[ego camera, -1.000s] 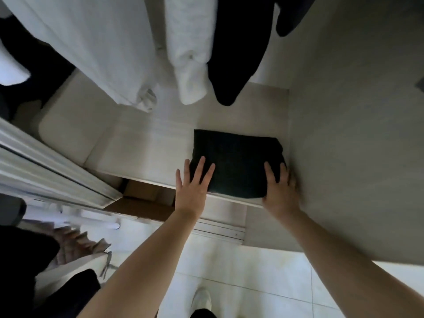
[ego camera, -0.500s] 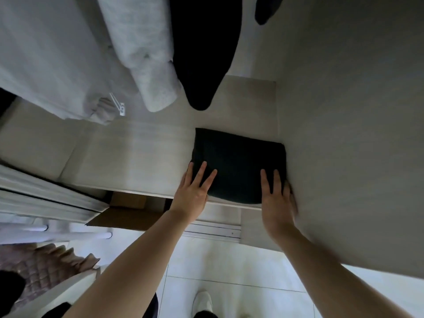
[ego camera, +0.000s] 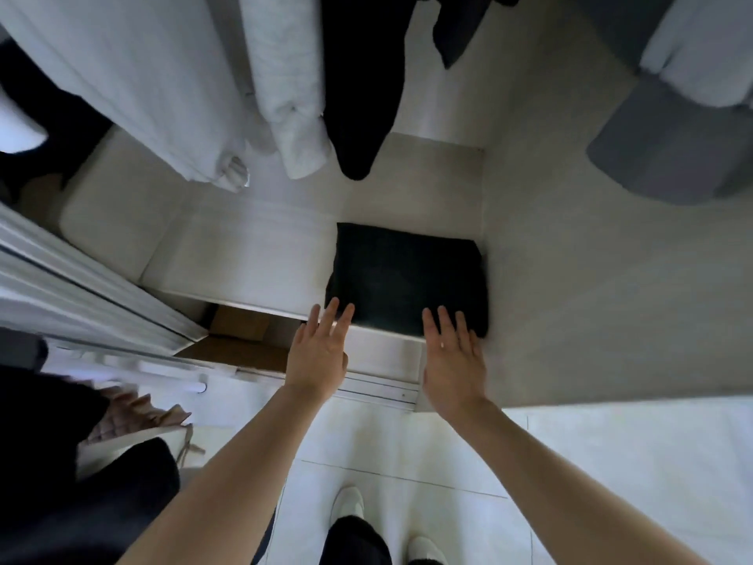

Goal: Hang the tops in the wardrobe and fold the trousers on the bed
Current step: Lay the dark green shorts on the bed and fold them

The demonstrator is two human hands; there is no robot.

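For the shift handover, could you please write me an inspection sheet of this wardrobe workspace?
Surface: pale wardrobe shelf, mostly bare.
Job's things: folded dark trousers at the shelf's right end, against the side wall; white tops and a black top hang above.
Clutter: cardboard box below the shelf.
Hands: left hand and right hand open, fingertips at the trousers' front edge.
Cables: nothing seen.
Surroundings: white tiled floor, sliding door.

Folded trousers [ego camera: 407,275] lie on the wardrobe shelf [ego camera: 244,254], against its right wall [ego camera: 570,279].
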